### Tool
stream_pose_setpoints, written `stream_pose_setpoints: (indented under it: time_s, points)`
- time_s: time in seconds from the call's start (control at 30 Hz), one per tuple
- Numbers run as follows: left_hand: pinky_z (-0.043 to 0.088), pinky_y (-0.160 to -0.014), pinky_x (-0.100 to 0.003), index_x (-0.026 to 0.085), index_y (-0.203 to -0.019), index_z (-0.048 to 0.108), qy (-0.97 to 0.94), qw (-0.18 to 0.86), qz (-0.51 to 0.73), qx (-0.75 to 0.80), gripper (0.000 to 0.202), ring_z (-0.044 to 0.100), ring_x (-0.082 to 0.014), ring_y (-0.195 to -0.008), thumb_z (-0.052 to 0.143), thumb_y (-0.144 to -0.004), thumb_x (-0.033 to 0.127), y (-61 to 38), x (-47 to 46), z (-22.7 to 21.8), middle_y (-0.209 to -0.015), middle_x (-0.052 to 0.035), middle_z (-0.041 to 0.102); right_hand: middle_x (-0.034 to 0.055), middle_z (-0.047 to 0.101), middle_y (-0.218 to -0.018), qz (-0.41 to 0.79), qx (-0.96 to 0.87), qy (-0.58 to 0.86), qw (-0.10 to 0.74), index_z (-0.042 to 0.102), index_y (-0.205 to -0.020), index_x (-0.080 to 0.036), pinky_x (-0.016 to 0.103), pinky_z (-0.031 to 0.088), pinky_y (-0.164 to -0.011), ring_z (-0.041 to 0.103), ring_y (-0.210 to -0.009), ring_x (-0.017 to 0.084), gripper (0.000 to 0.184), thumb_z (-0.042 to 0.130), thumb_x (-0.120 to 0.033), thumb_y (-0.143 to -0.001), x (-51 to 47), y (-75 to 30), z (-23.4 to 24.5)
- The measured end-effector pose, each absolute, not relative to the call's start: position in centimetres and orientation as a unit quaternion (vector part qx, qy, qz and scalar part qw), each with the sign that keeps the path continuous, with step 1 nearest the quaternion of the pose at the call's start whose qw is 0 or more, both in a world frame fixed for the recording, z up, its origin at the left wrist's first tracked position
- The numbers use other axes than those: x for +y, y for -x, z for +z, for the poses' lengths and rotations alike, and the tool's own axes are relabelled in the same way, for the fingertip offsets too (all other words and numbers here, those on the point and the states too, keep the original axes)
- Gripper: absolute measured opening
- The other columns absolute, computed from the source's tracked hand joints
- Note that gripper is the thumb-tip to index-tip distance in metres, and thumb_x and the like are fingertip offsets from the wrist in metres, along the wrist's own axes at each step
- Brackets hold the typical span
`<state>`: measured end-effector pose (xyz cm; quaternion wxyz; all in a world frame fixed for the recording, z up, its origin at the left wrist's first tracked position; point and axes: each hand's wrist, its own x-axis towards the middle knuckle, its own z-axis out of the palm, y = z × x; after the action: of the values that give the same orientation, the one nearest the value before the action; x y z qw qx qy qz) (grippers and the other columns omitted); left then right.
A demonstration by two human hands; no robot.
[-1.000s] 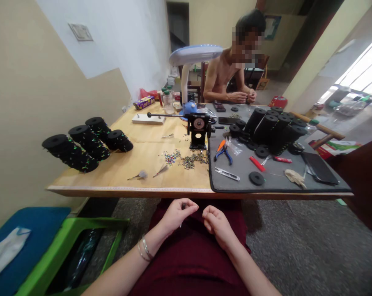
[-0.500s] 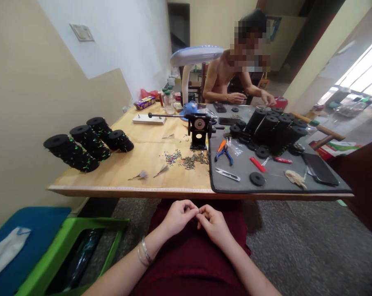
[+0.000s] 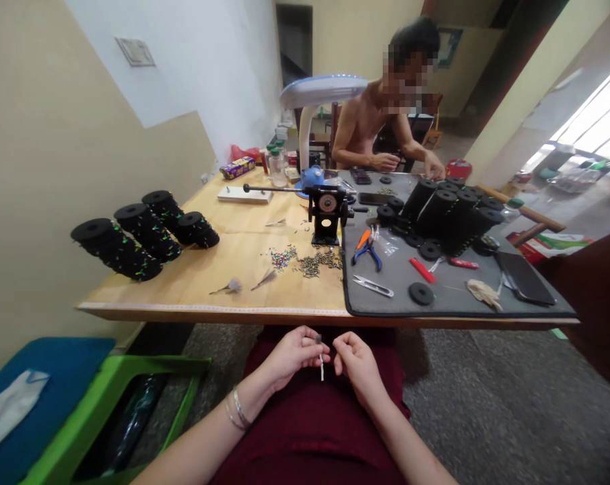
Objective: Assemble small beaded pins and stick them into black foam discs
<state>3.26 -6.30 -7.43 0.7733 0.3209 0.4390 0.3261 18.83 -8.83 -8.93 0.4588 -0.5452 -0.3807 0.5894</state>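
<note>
"Pinched in the left hand (image 3: 299, 353) I've got a thin white strip (image 3: 322, 369), with a small dark bit (image 3: 318, 339) showing above the fingertips. The right hand (image 3: 356, 364) has its fingers curled in; from my end I can't tell whether they hold anything."

"What's changed over the last half second?"

"Both hands, mainly: their fingertips met then, and now I see a narrow gap between them. The strip, which I couldn't make out then, now hangs over the dark red cloth (image 3: 310, 438) on the lap."

"And the surface, the room?"

"Biggest first. Pale wall (image 3: 174, 60) on the left; a co-worker (image 3: 358, 131) across the wooden table (image 3: 224, 259). A grey mat (image 3: 396, 273) covers the table's right part, bearing thick black rolls (image 3: 439, 212); speckled black rolls (image 3: 148, 236) stand far left. Behind a black cranked device (image 3: 326, 212) rises a white lamp (image 3: 325, 87). Then blue-handled pliers (image 3: 369, 245), silver snips (image 3: 373, 285) and, smallest, scattered multicoloured beads (image 3: 283, 257)."
</note>
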Motion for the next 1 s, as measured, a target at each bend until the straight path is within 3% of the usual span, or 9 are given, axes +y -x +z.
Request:
stream_pose_setpoints:
  time_s: [0.33, 0.47, 0.63, 1.0]
  points:
    - [0.047, -0.059, -0.02, 0.013, -0.077, 0.05, -0.294, 0.789, 0.32, 0.434, 0.032, 0.063, -0.0098, -0.059, 0.077, -0.062, 0.021, -3.8, -6.4, -7.6, -0.074, -0.0068, 0.07, -0.0074, 0.05, -0.036, 0.598, -0.378, 0.53, 0.467, 0.049, -0.074, -0.019, 0.019, 0.023, -0.04, 0.033, -0.032, 0.007, 0.035, 0.053, -0.053, -0.079, -9.0, -18.7, -8.7]
    - [0.044, -0.054, -0.018, 0.014, -0.072, 0.05, -0.304, 0.781, 0.326, 0.437, 0.03, 0.06, -0.0084, -0.054, 0.076, -0.061, 0.023, -4.0, -6.5, -7.5, -0.064, -0.0021, 0.065, -0.0068, 0.051, -0.036, 0.595, -0.407, 0.516, 0.462, 0.048, -0.07, -0.019, 0.02, 0.031, -0.043, 0.039, -0.032, 0.008, 0.035, 0.054, -0.052, -0.079, -9.1, -18.4, -8.5]
    - [0.041, -0.049, -0.018, 0.014, -0.067, 0.05, -0.375, 0.728, 0.348, 0.457, 0.028, 0.054, -0.0069, -0.049, 0.075, -0.061, 0.026, -4.2, -6.5, -7.7, -0.057, 0.0028, 0.058, -0.0076, 0.052, -0.036, 0.584, -0.426, 0.518, 0.458, 0.048, -0.071, -0.02, 0.022, 0.039, -0.048, 0.043, -0.033, 0.009, 0.029, 0.057, -0.047, -0.078, -8.9, -18.1, -8.6]
    - [0.039, -0.044, -0.019, 0.016, -0.064, 0.049, -0.488, 0.637, 0.356, 0.478, 0.02, 0.051, -0.0074, -0.044, 0.068, -0.064, 0.02, -4.3, -6.6, -8.8, -0.053, 0.0052, 0.052, -0.0068, 0.053, -0.037, 0.52, -0.49, 0.551, 0.43, 0.051, -0.071, -0.02, 0.021, 0.039, -0.045, 0.046, -0.034, 0.011, 0.022, 0.056, -0.04, -0.079, -9.0, -18.3, -8.6]
